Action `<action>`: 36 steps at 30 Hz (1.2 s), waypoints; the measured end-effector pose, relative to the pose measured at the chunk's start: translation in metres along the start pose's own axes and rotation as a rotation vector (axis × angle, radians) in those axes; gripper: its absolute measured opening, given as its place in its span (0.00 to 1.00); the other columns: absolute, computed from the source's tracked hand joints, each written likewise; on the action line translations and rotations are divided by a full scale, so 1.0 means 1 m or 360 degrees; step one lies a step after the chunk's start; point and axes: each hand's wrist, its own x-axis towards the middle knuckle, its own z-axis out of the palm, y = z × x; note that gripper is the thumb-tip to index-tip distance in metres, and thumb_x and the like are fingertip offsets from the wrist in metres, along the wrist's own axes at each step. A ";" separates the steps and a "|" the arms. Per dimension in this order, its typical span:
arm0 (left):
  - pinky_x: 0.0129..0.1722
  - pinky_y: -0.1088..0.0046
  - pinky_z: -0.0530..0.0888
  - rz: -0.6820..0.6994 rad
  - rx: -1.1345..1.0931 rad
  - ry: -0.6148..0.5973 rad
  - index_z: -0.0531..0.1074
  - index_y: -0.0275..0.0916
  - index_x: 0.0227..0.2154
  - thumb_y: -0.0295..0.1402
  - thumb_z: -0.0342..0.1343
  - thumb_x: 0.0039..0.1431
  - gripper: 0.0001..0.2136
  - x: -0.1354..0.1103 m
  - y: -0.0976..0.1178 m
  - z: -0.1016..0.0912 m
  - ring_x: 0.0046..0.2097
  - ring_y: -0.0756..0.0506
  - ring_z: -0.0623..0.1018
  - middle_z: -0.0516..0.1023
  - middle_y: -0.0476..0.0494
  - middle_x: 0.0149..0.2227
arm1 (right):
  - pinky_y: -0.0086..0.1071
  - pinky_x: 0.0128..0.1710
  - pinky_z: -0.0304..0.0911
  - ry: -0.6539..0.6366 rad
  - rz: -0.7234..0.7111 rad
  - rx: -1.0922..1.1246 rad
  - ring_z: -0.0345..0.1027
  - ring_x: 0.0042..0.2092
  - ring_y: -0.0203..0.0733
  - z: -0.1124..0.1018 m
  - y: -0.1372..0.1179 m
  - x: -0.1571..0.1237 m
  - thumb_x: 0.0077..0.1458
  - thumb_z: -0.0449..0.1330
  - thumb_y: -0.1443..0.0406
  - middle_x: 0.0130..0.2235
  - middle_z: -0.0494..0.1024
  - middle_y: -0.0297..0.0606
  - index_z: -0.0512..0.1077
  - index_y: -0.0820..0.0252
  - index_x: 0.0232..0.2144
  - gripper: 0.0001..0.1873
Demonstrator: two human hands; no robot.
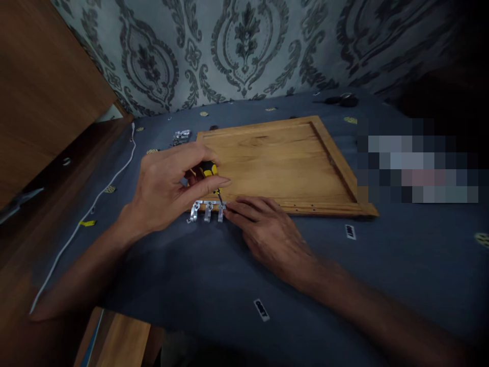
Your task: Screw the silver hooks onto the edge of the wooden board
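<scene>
My left hand (168,186) is closed round the yellow-and-black handle of a small screwdriver (208,171), its tip pointing down at a metal hook rack (206,209). The rack has three silver hooks and lies against the near left edge of a wooden panel (278,163). My right hand (263,224) rests on the blue cloth with its fingertips pressed together on the rack's right end, holding it against the panel.
A blue patterned cloth (214,275) covers the surface. Loose metal fittings (181,136) lie behind the panel's left corner. A white cable (95,201) runs along the left. A wooden board (38,86) leans at the left; a dark tool (342,100) lies far back.
</scene>
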 end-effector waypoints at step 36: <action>0.36 0.75 0.78 0.0048 -0.0181 -0.0019 0.74 0.37 0.44 0.31 0.59 0.65 0.07 0.003 0.002 0.000 0.37 0.50 0.81 0.82 0.47 0.38 | 0.44 0.53 0.64 0.0032 -0.0023 0.0012 0.69 0.54 0.50 0.000 0.000 -0.001 0.54 0.56 0.78 0.51 0.81 0.42 0.76 0.61 0.48 0.21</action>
